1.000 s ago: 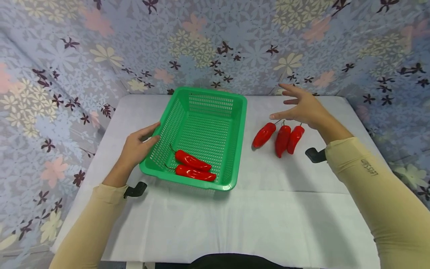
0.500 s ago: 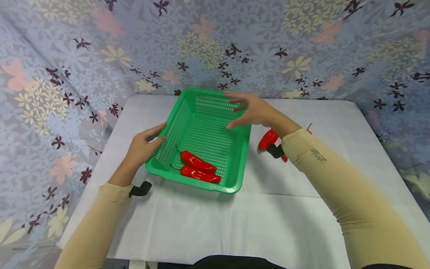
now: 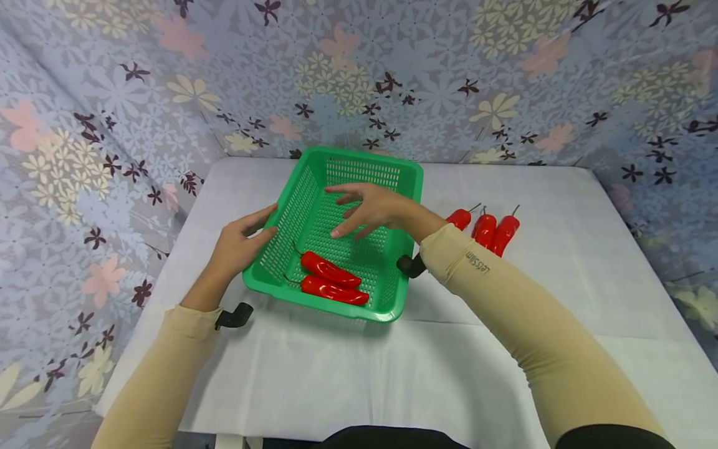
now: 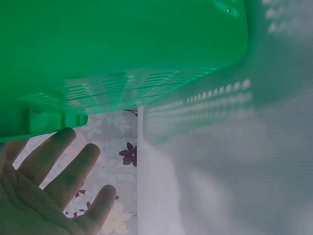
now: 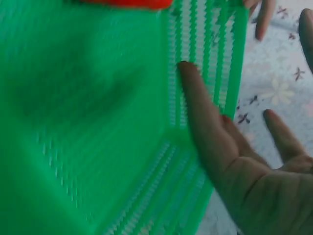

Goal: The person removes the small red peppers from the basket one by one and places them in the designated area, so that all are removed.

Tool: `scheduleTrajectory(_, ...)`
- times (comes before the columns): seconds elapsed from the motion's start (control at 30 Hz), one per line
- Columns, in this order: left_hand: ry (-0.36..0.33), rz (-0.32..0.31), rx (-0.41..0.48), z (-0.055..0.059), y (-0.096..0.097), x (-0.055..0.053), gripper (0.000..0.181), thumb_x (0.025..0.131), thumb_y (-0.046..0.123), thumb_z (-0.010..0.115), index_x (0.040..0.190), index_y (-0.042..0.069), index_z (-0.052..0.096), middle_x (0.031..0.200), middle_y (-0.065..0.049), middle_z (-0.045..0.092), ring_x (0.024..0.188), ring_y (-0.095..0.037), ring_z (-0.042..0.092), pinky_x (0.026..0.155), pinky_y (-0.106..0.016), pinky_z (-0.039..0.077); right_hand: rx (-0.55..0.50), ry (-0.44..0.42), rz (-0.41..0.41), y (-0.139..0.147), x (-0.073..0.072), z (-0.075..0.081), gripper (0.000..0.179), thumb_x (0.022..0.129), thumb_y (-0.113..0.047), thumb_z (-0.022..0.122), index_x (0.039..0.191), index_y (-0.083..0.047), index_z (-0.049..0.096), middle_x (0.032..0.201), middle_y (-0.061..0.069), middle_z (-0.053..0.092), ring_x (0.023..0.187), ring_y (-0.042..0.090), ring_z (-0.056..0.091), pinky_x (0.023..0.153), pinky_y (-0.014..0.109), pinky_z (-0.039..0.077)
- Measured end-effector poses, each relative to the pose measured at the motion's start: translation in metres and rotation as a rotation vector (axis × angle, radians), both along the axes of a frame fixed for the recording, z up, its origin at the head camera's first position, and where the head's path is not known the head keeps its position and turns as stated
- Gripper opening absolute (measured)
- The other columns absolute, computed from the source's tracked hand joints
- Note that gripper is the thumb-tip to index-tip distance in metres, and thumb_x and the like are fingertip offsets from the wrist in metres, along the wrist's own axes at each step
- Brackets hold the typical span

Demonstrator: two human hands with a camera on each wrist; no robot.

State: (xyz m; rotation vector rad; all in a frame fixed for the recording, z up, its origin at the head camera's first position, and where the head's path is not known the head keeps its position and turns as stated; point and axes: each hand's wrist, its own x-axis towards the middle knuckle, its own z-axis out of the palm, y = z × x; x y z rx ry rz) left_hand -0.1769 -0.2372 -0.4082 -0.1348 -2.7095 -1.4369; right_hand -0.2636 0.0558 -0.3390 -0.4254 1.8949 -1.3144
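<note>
A green plastic basket with slotted walls stands on the table. Two red chili peppers lie inside, along its near end. My left hand rests at the basket's left rim; the left wrist view shows its fingers spread and fairly straight, with fingertips right at the rim. Over the inside of the basket hovers my right hand, its fingers spread and holding nothing. It is beyond the peppers in the head view. In the right wrist view, a red pepper shows at the top edge.
Right of the basket, three more red peppers lie on the white-covered table, partly hidden by my right forearm. A floral cloth hangs behind the table and along its sides.
My right hand has moved left, from above the peppers on the table to over the basket, fingers spread throughout. The left hand stays at the rim. The head view has shifted slightly.
</note>
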Motion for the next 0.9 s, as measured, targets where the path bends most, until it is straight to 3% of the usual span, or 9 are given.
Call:
scheduleTrajectory(0.13, -0.001, 0.002, 0.003, -0.001, 0.000, -0.001, 0.049, 0.099, 0.027, 0.065, 0.147, 0.021, 0.056, 0.142, -0.012, 0.057, 0.135, -0.035, 0.048, 0.107, -0.056, 0.041, 0.041, -0.105, 0.017, -0.011, 0.001, -0.004, 0.095, 0.079, -0.007, 0.088, 0.156, -0.030, 0.038, 0.158, 0.008, 0.032, 0.130, 0.032, 0.052, 0.086, 0.051, 0.057)
scheduleTrajectory(0.3, -0.002, 0.001, 0.011, -0.002, 0.000, -0.001, 0.049, 0.099, 0.027, 0.065, 0.147, 0.022, 0.056, 0.142, -0.012, 0.057, 0.135, -0.035, 0.048, 0.106, -0.056, 0.042, 0.105, -0.155, 0.067, -0.024, -0.001, -0.012, 0.098, 0.077, -0.013, 0.090, 0.157, -0.030, 0.036, 0.162, 0.012, 0.028, 0.132, 0.033, 0.050, 0.087, 0.053, 0.056)
scheduleTrajectory(0.4, -0.001, 0.000, 0.013, -0.002, -0.001, -0.001, 0.049, 0.099, 0.028, 0.065, 0.147, 0.021, 0.055, 0.142, -0.012, 0.057, 0.135, -0.036, 0.048, 0.106, -0.057, 0.041, 0.142, -0.170, 0.118, -0.032, -0.001, -0.018, 0.099, 0.077, -0.015, 0.090, 0.158, -0.028, 0.035, 0.161, 0.013, 0.030, 0.136, 0.033, 0.045, 0.090, 0.054, 0.054)
scheduleTrajectory(0.6, 0.003, -0.006, 0.031, -0.001, -0.001, -0.001, 0.049, 0.100, 0.026, 0.065, 0.147, 0.020, 0.055, 0.143, -0.012, 0.056, 0.135, -0.035, 0.047, 0.107, -0.056, 0.040, 0.235, -0.191, 0.197, -0.045, 0.000, -0.028, 0.091, 0.080, -0.011, 0.087, 0.157, -0.025, 0.040, 0.156, 0.014, 0.040, 0.132, 0.034, 0.049, 0.087, 0.052, 0.057)
scheduleTrajectory(0.9, -0.009, -0.008, 0.038, -0.002, -0.002, -0.001, 0.049, 0.100, 0.026, 0.065, 0.147, 0.021, 0.056, 0.143, -0.011, 0.056, 0.136, -0.035, 0.047, 0.108, -0.055, 0.040, 0.369, -0.141, 0.287, -0.056, 0.003, -0.041, 0.089, 0.079, -0.012, 0.088, 0.154, -0.029, 0.044, 0.150, 0.009, 0.048, 0.132, 0.032, 0.048, 0.084, 0.050, 0.058)
